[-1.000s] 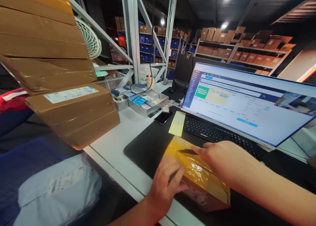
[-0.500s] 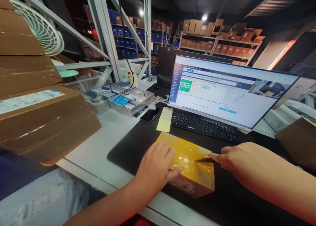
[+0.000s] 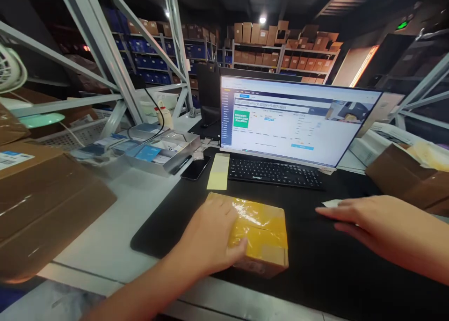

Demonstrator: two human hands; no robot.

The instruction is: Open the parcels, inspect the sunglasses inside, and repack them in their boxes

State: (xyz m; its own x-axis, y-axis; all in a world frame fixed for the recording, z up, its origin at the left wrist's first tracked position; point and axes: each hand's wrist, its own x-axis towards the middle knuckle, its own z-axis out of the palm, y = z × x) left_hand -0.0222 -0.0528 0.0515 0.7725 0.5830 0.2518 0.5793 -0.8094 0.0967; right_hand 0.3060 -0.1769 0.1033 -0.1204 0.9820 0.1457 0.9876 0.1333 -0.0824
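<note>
- Small cardboard carton point(image 3: 263, 232): it is resting flat on the black desk mat point(image 3: 315, 269), in front of the keyboard point(image 3: 273, 173), its near edge facing the wearer.
- Left hand point(image 3: 212, 232): its grip is grasping the carton's left end — fingers are spreading over the top, while the thumb is lying along the near top edge.
- Right hand point(image 3: 372, 218): it is hovering over the mat, well apart from the carton, with its index finger pointing toward it. Whether its grip is enclosing anything, the view is not showing. A whitish object point(image 3: 330, 203), too hidden to name, is lying just beyond the fingers.
- Surface: glossy yellow packing tape point(image 3: 257, 211) is covering much of the top and is reflecting light; it is probably making that face slippery under dry fingertips.
- Stiffness: the walls are standing square and the corners are looking firm, so the carton is likely behaving as a stiff body, with the top perhaps giving slightly along its middle line.
- Weight: the contents are hiding from view; judging by its modest bulk, the carton is probably handling as light, though fragility is remaining unknown.
- Best hold: the two short ends, or opposite long sides low down, are offering surer purchase than the taped top.
</note>
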